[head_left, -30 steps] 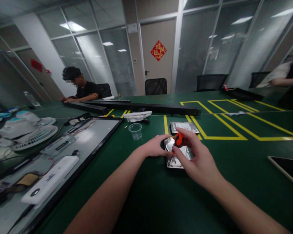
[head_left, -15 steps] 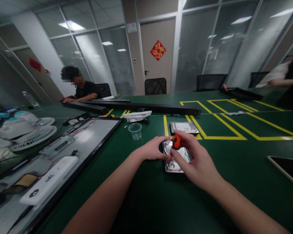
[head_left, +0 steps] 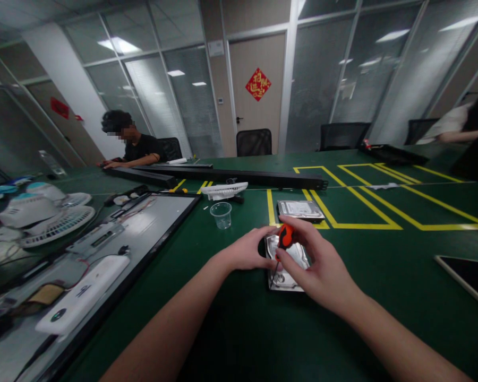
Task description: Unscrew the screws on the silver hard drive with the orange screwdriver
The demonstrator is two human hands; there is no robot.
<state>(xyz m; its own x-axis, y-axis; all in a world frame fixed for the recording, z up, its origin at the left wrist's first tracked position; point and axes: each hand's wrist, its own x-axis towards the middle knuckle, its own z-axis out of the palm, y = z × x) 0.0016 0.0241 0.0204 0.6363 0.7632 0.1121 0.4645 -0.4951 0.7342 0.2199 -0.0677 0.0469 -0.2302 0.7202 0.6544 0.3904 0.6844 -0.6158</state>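
Note:
A silver hard drive [head_left: 298, 255] lies on the green table in front of me, its near end toward my body. My right hand [head_left: 316, 260] grips a red-and-black screwdriver [head_left: 286, 236] between thumb and fingers; its thin shaft slants down to the drive's near left corner. My left hand [head_left: 252, 249] is closed on the drive's left side, thumb toward the near end and fingers around the far end. Just beyond lies a second hard drive [head_left: 300, 210], flat and untouched. To the left of it stands a clear plastic cup [head_left: 221, 216].
On the left, a large flat panel [head_left: 159, 225] carries a white power strip [head_left: 83, 294] and cables. White fan parts [head_left: 59, 228] lie beyond it. Long black bars [head_left: 239, 176] stretch across the back. A phone [head_left: 468, 278] rests at right. Another person [head_left: 137, 148] sits across the table.
The near hard drive sits slightly lower in view, with both hands. The screwdriver handle has shifted a little left and down, its tip still at the drive's near left corner.

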